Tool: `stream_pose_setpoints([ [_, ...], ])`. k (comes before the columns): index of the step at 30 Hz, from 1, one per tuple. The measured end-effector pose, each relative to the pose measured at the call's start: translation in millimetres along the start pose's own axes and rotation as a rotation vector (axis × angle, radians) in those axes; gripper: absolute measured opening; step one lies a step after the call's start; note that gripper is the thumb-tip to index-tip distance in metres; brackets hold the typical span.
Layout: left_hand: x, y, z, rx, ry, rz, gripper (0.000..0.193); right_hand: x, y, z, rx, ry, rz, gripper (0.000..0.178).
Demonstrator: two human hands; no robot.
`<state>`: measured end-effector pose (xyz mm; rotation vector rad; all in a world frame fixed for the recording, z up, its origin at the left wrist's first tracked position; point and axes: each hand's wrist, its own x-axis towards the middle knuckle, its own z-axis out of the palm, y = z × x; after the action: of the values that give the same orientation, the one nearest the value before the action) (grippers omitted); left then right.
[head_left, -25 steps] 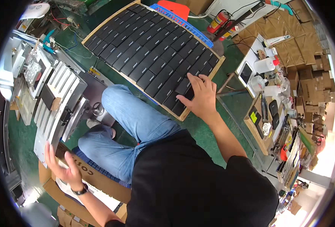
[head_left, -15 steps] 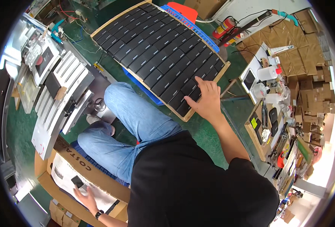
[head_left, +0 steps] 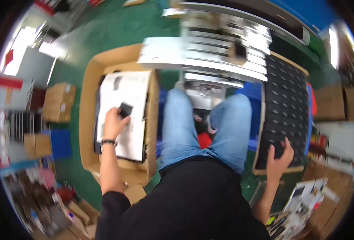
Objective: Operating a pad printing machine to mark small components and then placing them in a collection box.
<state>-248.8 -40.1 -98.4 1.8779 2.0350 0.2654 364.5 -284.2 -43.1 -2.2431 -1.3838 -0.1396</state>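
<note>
My left hand (head_left: 114,125) reaches into a cardboard box (head_left: 86,120) on the left. Its thumb and fingers close round the edge of a small black rectangular piece (head_left: 125,109), over a white printed sheet (head_left: 136,88) in the box. On the right, rows of similar black pieces (head_left: 285,104) fill a wood-edged tray (head_left: 261,172). My right hand (head_left: 280,159) is at the near end of that tray, its thumb and fingers apart and nothing held. Motion blur hides whether its fingertips touch the pieces.
Ahead stands a metal machine with a slatted bed (head_left: 221,60) and a white side plate (head_left: 162,51). A dark block (head_left: 240,50) rests on the bed. A blue crate (head_left: 252,96) is beside the tray. Closed cartons (head_left: 59,102) stand on the green floor at far left.
The view has swung left, toward the box. My left hand has closed on the black piece lying on the sheet. My right hand stays by the tray's near end, fingers spread.
</note>
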Motion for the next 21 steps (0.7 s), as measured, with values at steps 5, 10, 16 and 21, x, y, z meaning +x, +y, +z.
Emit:
stream_pose_setpoints([
  [5,-4.9,-6.0,5.2,-0.284,0.156,-0.009,0.072,26.3,-8.6,10.3,0.071,-0.021,-0.087,0.060],
  [10,-7.7,-24.6,2.4,-0.066,0.101,-0.012,0.092,57.5,-31.7,15.5,0.115,-0.041,-0.156,0.059],
  [16,-30.8,-19.8,-29.3,0.501,0.011,-0.086,0.090,90.0,-52.4,17.1,0.158,-0.046,-0.275,0.058],
  [21,-38.2,-34.2,-43.7,0.341,0.123,-0.131,0.080,122.6,-84.6,22.5,0.313,-0.026,-0.350,0.058],
])
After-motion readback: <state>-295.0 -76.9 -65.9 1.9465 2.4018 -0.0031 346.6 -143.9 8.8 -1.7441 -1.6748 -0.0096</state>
